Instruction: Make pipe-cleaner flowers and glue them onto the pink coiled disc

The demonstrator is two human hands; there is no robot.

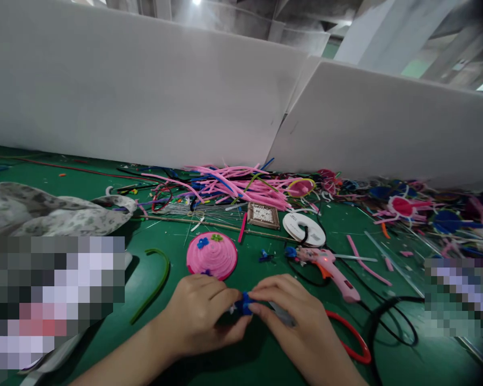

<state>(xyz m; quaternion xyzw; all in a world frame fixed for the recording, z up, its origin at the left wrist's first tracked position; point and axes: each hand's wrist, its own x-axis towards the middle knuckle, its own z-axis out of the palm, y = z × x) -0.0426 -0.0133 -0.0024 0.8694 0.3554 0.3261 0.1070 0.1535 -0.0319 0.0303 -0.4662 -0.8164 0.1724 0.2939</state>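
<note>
Between both hands is a small blue pipe-cleaner piece (246, 304), its exact shape partly hidden by fingers. My left hand (203, 313) pinches it from the left, thumb and forefinger closed. From the other side, my right hand (292, 316) grips it between fingertips and thumb. Just beyond the left knuckles lies a round pink coiled disc (213, 254) bearing small blue and green flowers. A grey blade-like strip shows beneath my right hand, and a red loop handle (352, 338) lies beside that wrist; they look like scissors.
A pink glue gun (330, 268) with a black cord lies right. Behind are a white spool (304, 229), a small framed tray (263, 215) and a heap of pink pipe cleaners (233, 185). A green pipe cleaner (155, 284) and patterned cloth (56, 209) are left. White panels stand behind.
</note>
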